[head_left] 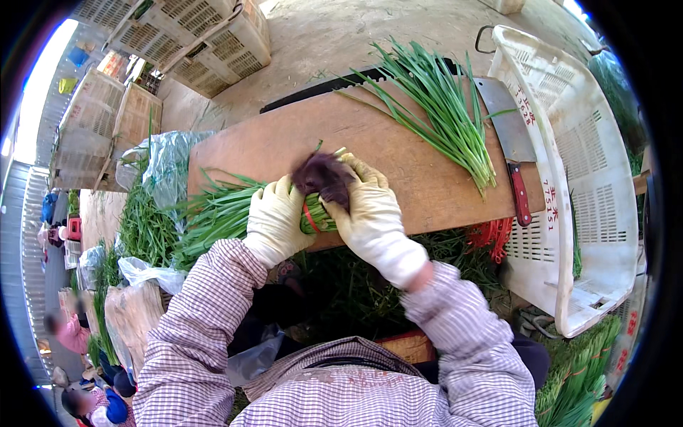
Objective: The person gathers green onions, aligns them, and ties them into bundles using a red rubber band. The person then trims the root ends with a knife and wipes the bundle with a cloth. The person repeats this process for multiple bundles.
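A bundle of green Chinese chives (213, 213) lies across the front left of the brown board (270, 142), its leaves fanning left. A red band (310, 216) runs round its stalk end. My gloved left hand (274, 220) is closed around the bundle beside the band. My gloved right hand (370, 213) presses a dark maroon cloth (324, 176) over the top of the stalk end, fingers curled on it. Part of the stalks is hidden under the cloth and gloves. Loose chives (441, 114) lie at the board's far right, next to a cleaver (518, 160) with a red handle.
A large white plastic crate (569, 178) stands against the right side. Red ties (489, 238) hang by the board's near right edge. More greens (146, 220) and plastic wrap (171, 167) lie at left. Stacked crates (206, 50) stand at the far left; people (96, 406) sit lower left.
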{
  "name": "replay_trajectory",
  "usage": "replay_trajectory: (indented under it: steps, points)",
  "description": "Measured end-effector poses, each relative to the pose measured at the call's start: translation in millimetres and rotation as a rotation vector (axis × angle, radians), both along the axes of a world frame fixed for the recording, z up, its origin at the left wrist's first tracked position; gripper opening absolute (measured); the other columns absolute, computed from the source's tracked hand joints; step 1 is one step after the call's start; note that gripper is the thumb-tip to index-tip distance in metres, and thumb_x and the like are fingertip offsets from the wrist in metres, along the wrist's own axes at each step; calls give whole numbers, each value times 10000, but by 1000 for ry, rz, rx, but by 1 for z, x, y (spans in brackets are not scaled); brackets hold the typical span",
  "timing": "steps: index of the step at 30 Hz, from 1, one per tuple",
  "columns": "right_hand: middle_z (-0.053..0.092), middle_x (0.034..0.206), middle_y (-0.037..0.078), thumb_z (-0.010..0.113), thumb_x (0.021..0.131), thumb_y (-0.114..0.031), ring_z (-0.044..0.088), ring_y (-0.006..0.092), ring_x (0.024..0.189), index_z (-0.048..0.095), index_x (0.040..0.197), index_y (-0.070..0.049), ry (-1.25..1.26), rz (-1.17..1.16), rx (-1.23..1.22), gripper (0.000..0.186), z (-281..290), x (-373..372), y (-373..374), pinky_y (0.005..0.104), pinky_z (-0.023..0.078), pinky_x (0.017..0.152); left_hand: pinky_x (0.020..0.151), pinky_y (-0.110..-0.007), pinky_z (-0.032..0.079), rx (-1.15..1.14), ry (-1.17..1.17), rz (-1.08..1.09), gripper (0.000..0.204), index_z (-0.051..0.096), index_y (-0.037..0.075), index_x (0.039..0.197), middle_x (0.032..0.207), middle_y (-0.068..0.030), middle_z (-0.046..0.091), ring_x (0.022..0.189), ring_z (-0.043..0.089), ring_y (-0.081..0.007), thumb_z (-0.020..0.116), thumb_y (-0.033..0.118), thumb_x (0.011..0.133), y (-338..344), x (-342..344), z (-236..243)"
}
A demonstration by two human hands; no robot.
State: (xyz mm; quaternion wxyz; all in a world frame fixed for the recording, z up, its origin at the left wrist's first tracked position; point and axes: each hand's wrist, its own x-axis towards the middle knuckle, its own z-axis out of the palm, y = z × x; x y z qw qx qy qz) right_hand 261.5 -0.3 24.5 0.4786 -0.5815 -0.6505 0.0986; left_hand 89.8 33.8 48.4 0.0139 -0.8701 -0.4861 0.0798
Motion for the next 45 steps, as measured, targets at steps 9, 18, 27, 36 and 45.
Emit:
replay_trajectory:
  steps: [9,18,27,36,45]
  points:
    - [634,950,239,553,844,-473,591,398,941,595,1076,-51,335,-140,-509,483,-7,47,24,424,462,816,858,-406,453,-120,-153,21,1055,234,133,1412,1059,-185,544,974,547,-356,791,289,530,6,8,26]
    - [643,931,4,469,875,-571,575,58,759,604,1118,-16,1497,527,-621,622,59,67,-40,195,468,655,997,-318,379,-1040,-316,81,964,300,40,1384,1220,-98,557,1138,494,-167,836,146,589,-13,-25,220]
    - [650,991,74,574,902,-305,594,132,872,586,1111,45,1131,801,-679,408,106,-18,-110,253,472,785,1070,-342,280,-1801,-802,582,1038,282,-27,1381,1324,-128,467,1232,413,-214,850,329,588,-148,-95,120]
    - [609,769,119,539,896,-281,601,314,696,637,904,-56,100,503,-88,246,76,-19,-150,382,496,601,1120,-392,202,-1869,-1355,626,857,245,123,1437,1497,-79,212,1348,272,-240,704,374,758,-216,-104,27]
    - [609,751,141,696,787,-315,586,325,644,633,921,-22,501,330,-751,328,119,22,-157,391,492,609,1082,-398,297,-1874,-1470,509,721,276,80,1417,1440,-97,334,1276,388,-255,605,367,844,-215,-116,-2]
